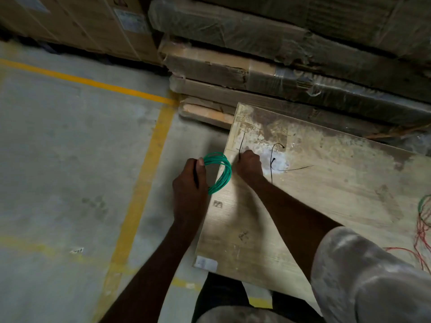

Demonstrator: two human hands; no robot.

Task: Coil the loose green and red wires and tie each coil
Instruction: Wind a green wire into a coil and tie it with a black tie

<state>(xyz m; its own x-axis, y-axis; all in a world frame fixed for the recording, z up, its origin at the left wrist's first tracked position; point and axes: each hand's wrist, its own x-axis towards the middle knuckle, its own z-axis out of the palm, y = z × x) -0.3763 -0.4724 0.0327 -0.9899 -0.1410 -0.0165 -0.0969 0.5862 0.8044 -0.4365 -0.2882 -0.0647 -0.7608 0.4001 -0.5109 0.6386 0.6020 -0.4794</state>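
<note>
A green wire coil (220, 172) of several loops hangs over the left edge of a worn wooden board (326, 194). My left hand (190, 183) grips the coil's left side. My right hand (248, 165) is closed on a thin black cable tie (241, 144) whose free end sticks up past the coil's right side. Two more black cable ties (276, 159) lie on the board just right of that hand. Loose red wire (419, 238) and a bit of loose green wire (423, 202) lie tangled at the board's right edge.
Stacked wrapped cartons (279, 73) sit on a pallet behind the board. To the left, the concrete floor carries yellow painted lines (144, 178). My knee in pale trousers (363, 276) fills the lower right.
</note>
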